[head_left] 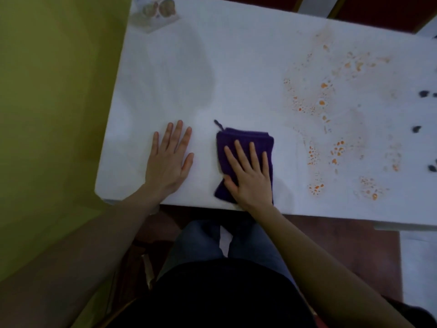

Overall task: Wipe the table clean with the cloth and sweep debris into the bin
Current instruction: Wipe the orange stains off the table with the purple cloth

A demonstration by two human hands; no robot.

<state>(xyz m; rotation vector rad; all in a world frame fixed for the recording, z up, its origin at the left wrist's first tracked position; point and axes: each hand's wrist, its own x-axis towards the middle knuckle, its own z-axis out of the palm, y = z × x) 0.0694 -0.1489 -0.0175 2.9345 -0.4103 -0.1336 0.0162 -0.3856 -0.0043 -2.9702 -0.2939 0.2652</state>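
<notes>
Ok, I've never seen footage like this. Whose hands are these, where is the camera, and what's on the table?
There is no machine here. A person wears a camera on the head, so the one picture looks down at their own arms and legs. The left hand lies flat on the white table, holding nothing. The right hand presses flat on a folded purple cloth near the table's front edge. To the right are orange stains not yet wiped, and a few dark bits near the right edge. A blurred item sits at the far left corner; I cannot tell what it is. No bin is in view.
</notes>
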